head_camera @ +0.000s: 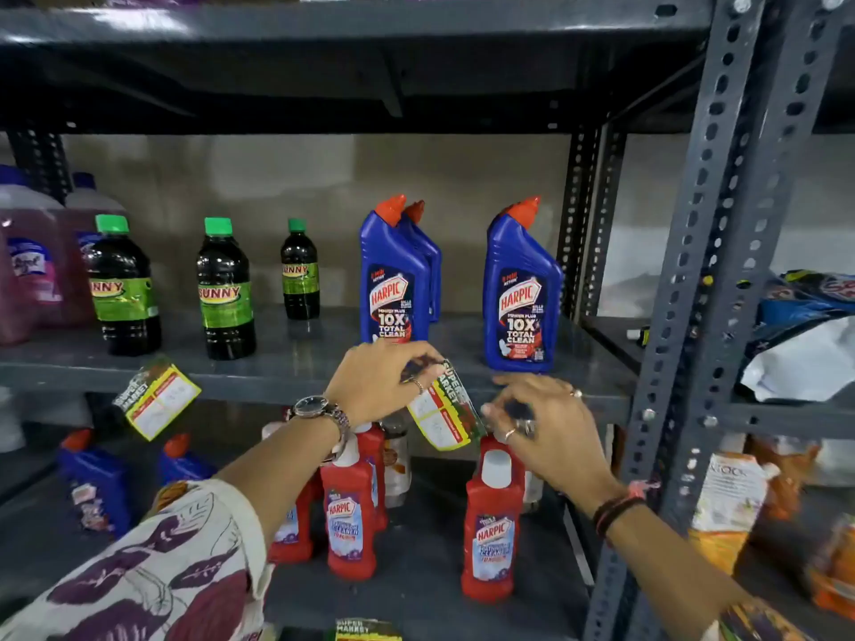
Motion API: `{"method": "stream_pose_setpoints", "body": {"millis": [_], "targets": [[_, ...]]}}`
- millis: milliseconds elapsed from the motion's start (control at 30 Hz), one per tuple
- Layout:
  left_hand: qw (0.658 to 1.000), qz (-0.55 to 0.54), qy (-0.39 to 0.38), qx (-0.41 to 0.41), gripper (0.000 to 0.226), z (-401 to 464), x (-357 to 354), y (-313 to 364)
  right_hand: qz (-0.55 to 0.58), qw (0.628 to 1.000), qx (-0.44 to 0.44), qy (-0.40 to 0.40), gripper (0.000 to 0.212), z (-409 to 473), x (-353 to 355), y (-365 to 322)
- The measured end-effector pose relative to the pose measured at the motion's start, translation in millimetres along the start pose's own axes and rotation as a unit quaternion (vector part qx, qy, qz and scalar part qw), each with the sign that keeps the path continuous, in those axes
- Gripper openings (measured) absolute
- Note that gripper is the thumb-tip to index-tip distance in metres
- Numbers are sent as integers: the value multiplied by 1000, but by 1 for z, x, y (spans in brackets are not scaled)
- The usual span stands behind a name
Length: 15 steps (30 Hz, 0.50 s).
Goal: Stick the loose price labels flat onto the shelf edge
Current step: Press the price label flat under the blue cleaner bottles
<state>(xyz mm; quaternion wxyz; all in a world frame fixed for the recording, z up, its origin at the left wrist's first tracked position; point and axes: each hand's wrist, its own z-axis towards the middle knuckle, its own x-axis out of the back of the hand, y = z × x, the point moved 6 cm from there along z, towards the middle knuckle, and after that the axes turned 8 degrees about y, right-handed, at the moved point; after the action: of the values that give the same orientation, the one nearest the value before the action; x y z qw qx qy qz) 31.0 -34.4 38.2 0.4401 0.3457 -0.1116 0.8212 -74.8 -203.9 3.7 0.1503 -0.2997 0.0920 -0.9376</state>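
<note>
A yellow, red and green price label (445, 409) hangs tilted at the grey shelf edge (259, 384), below the blue Harpic bottles. My left hand (379, 381) pinches its upper corner against the edge. My right hand (541, 418) hovers just right of the label, fingers curled and blurred; whether it touches the label I cannot tell. A second label (155, 397) sits askew on the same edge further left. A third label (368, 630) shows at the bottom of the view.
Green-capped Sunny bottles (226, 289) and blue Harpic bottles (520, 289) stand on the shelf above the edge. Red Harpic bottles (490, 525) crowd the shelf below. A perforated grey upright (721, 252) rises at the right, with packets beyond it.
</note>
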Motion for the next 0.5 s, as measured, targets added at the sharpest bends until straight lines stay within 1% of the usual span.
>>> {"method": "stream_pose_setpoints", "body": {"millis": [100,133,267,400,500], "targets": [[999,-47,6,19,20,-4,-4,-8,-37,999,16,-14,30,-9,-17,4],[998,-59,1,32,21,-5,-4,-8,-38,999,9,-22,29,-12,-22,4],[995,-89,1,47,25,-6,-4,-4,-55,998,-1,-5,17,-15,-26,3],[994,-87,24,63,14,-5,-4,0,-56,998,-9,9,10,-14,-29,3],[996,-64,6,57,12,-7,-8,-2,-73,997,10,17,10,-12,-27,3]]}}
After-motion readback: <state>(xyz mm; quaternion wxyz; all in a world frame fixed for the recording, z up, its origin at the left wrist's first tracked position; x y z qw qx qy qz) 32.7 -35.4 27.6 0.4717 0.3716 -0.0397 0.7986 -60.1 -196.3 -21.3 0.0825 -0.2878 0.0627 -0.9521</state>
